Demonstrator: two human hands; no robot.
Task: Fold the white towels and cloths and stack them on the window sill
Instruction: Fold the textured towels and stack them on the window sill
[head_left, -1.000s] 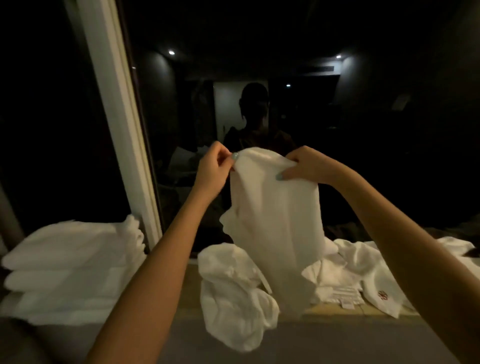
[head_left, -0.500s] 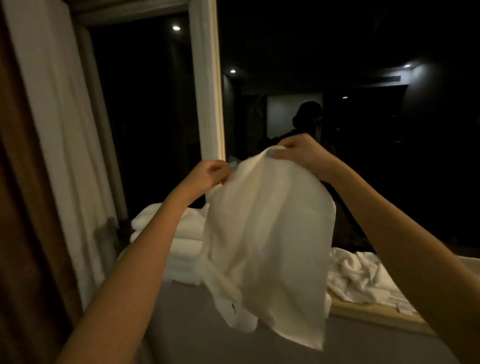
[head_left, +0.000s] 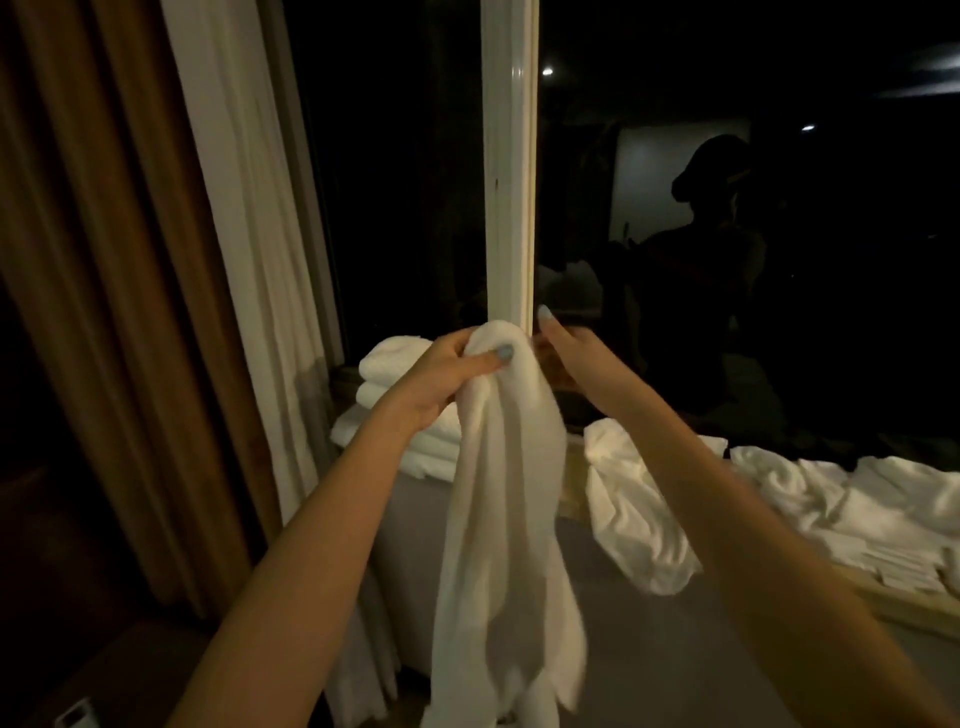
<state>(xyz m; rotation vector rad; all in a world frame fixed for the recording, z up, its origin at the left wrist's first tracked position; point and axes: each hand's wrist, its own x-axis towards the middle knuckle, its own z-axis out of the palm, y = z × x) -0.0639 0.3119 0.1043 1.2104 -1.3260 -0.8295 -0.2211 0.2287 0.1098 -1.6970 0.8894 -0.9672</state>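
Observation:
A white cloth (head_left: 504, 509) hangs down long and bunched in front of me. My left hand (head_left: 457, 364) grips its gathered top edge, thumb over the fabric. My right hand (head_left: 566, 343) is just to the right of that top edge, one finger straight up; whether its other fingers touch the cloth is hidden. Behind my left hand a stack of folded white towels (head_left: 395, 410) lies on the window sill (head_left: 576, 493). Unfolded white cloths (head_left: 779, 499) lie crumpled along the sill to the right.
A white window frame post (head_left: 509, 171) rises right behind the hands. White and brown curtains (head_left: 156, 260) hang on the left. The dark glass reflects a person's silhouette (head_left: 711, 249). A grey surface (head_left: 649, 649) lies below the sill.
The view has swung left. The cloth, held spread between both hands before, now hangs bunched from my left hand. My right hand has come in beside the left.

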